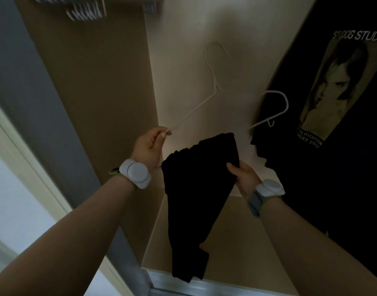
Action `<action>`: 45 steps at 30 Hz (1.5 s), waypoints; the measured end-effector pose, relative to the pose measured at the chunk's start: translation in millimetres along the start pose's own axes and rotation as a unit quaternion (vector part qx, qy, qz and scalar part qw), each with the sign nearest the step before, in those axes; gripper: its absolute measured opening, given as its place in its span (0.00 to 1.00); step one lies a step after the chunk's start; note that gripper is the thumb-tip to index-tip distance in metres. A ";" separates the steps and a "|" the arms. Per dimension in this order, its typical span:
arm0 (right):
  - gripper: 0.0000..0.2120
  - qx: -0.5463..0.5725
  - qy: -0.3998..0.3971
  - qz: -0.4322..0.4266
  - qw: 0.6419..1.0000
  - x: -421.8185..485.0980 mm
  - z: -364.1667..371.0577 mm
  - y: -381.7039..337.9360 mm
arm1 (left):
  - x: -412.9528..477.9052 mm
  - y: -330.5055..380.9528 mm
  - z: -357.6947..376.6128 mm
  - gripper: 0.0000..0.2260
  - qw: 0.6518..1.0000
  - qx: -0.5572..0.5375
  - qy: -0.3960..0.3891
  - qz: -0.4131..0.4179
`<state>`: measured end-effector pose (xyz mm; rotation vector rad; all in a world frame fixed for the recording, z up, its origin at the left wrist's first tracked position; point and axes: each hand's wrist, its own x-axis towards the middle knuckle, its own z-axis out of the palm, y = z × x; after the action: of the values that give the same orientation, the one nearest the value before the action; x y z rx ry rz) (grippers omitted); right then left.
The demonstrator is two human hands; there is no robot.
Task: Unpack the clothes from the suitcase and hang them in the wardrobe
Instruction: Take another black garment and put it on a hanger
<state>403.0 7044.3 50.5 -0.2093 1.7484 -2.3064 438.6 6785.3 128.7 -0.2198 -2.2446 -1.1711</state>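
Note:
A thin white wire hanger (201, 107) floats in front of the wardrobe's pale back wall. My left hand (150, 146) pinches its left shoulder end between thumb and fingers. A folded black garment (196, 189) hangs down in the middle of the view. My right hand (243, 178) grips its right edge near the top. The garment's upper edge sits just below the hanger's lower bar, whose middle I cannot make out. The hanger's right end (275, 107) curls up in front of a hung shirt.
A black T-shirt (332, 124) with a printed portrait hangs at the right inside the wardrobe. Several white hangers (87, 11) hang blurred on a rail at top left. The tan side panel (93, 92) stands left; the wardrobe floor (236, 263) lies below.

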 end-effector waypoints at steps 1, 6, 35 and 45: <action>0.33 0.012 -0.008 -0.010 1.000 1.5 1.1 -3.7 | 2.7 -2.2 -2.8 0.10 1.000 0.022 -0.011 -0.004; 0.10 0.007 0.014 -0.006 1.000 17.3 15.9 -35.3 | 4.0 -15.1 -6.0 0.08 0.993 0.071 -0.093 -0.029; 0.19 -0.486 0.212 -0.243 0.812 18.6 -2.7 -89.1 | -0.5 -16.2 8.2 0.24 0.967 0.156 0.191 -0.060; 0.25 -0.431 0.243 -0.255 0.831 13.1 -3.6 -118.9 | -56.5 -33.2 93.9 0.11 0.955 -0.043 -0.160 -0.246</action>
<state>377.2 7074.5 163.4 -0.2764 3.2705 -1.7198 431.1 6846.6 32.4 0.1398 -2.6252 -1.5863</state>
